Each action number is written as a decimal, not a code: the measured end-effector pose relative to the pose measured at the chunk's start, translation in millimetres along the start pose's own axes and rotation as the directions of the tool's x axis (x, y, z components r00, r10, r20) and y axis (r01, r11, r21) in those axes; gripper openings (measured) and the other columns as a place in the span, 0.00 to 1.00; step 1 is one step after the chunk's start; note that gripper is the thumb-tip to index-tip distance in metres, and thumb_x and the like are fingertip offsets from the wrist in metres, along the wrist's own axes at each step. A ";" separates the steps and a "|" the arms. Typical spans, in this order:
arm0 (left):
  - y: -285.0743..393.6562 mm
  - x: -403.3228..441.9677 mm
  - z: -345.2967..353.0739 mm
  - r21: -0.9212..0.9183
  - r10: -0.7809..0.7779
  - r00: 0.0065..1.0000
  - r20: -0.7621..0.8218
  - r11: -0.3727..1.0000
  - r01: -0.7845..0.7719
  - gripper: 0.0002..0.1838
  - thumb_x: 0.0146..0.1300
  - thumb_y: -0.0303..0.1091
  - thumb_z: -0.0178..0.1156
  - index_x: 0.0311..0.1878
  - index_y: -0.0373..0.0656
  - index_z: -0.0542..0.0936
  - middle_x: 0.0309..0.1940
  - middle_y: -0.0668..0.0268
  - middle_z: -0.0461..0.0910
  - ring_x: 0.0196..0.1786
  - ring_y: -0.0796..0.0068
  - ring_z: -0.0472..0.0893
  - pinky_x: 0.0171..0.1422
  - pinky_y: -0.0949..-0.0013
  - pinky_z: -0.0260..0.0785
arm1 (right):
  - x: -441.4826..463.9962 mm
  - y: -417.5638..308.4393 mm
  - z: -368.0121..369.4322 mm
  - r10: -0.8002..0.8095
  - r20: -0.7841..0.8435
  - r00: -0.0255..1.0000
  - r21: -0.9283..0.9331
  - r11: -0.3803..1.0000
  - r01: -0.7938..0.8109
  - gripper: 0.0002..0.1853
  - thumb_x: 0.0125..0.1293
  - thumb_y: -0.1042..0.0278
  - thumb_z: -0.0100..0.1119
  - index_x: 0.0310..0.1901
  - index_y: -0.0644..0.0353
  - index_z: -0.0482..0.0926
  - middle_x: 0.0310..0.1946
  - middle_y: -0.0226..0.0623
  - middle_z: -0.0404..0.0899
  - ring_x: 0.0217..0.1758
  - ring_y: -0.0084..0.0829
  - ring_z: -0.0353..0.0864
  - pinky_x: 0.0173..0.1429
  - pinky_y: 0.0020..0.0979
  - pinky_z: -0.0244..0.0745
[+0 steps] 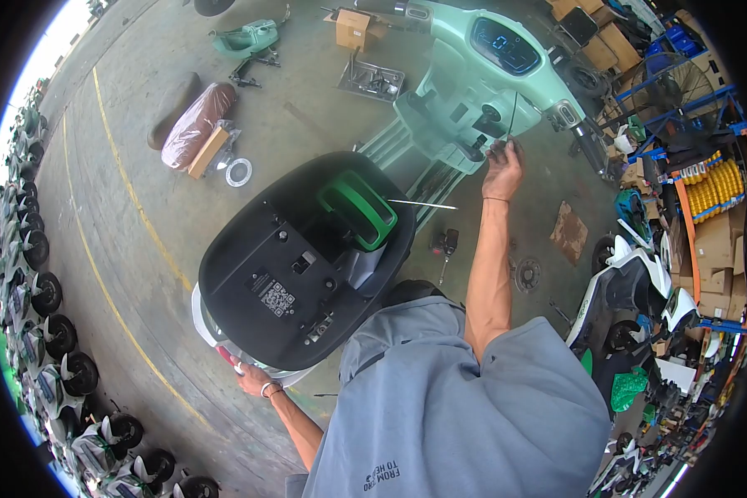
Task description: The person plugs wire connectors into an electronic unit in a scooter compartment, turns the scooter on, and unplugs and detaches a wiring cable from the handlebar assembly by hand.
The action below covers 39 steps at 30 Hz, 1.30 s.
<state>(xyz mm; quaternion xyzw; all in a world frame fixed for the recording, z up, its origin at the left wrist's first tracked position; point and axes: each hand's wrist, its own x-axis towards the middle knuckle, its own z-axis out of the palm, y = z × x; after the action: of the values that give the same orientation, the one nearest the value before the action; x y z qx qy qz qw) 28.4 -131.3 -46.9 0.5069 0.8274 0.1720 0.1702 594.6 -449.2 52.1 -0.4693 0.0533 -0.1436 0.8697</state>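
My right hand [504, 170] is raised beside the mint-green scooter front [452, 100], its fingers pinched at the lower end of a thin dark rod [514, 113]. At the scooter's rear, my left hand [253, 379] is closed by the pale rear edge, next to a small red part [227, 356]; what its fingers hold is partly hidden. Between my hands lies the black seat-area panel [241, 257] with a QR label [275, 297]. A green handle [361, 207] shows in its opening, and a thin white strip [423, 203] sticks out to the right.
A power drill [446, 242] and a round metal disc [526, 275] lie on the floor. Farther off are a metal parts tray [372, 80], a cardboard box [353, 28] and a wrapped brown seat [197, 124]. Scooters line the left; a white scooter [589, 299] and shelves flank the right.
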 end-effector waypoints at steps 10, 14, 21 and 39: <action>10.5 -8.5 -7.6 0.002 0.016 1.000 -0.013 1.000 -0.016 0.43 0.65 0.71 0.50 0.50 0.31 0.84 0.44 0.43 0.84 0.50 0.41 0.81 0.57 0.46 0.69 | -2.4 -1.1 5.9 -0.009 0.002 1.000 0.002 1.000 0.009 0.13 0.71 0.69 0.55 0.54 0.65 0.75 0.36 0.40 0.79 0.38 0.32 0.78 0.42 0.33 0.73; 1.6 -2.3 0.5 0.010 0.012 0.999 -0.051 1.000 -0.011 0.44 0.65 0.72 0.49 0.51 0.31 0.83 0.45 0.43 0.84 0.50 0.41 0.81 0.58 0.46 0.68 | -1.1 -0.6 5.0 -0.008 0.010 1.000 -0.006 1.000 0.008 0.13 0.71 0.69 0.55 0.54 0.65 0.75 0.36 0.39 0.79 0.38 0.31 0.78 0.42 0.33 0.73; 0.2 -0.5 -0.2 0.004 0.016 1.000 -0.016 1.000 -0.016 0.44 0.65 0.71 0.50 0.51 0.31 0.83 0.46 0.42 0.84 0.51 0.42 0.81 0.59 0.46 0.68 | 0.8 0.1 1.5 0.005 -0.007 1.000 -0.006 1.000 -0.005 0.13 0.71 0.69 0.55 0.54 0.64 0.75 0.36 0.39 0.79 0.38 0.31 0.79 0.42 0.33 0.73; 3.1 -3.4 -1.1 0.018 0.001 0.999 -0.048 1.000 0.000 0.44 0.64 0.72 0.51 0.52 0.31 0.83 0.47 0.41 0.83 0.52 0.40 0.81 0.60 0.46 0.68 | 1.9 0.6 -3.4 -0.004 0.002 1.000 -0.011 1.000 0.004 0.14 0.71 0.68 0.55 0.55 0.64 0.75 0.36 0.37 0.79 0.39 0.30 0.79 0.41 0.32 0.74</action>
<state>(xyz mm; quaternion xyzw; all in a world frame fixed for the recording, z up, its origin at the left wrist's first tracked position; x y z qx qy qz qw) 31.8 -133.1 -44.2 0.5043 0.8326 0.1769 0.1460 595.8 -452.1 49.8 -0.4742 0.0524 -0.1445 0.8669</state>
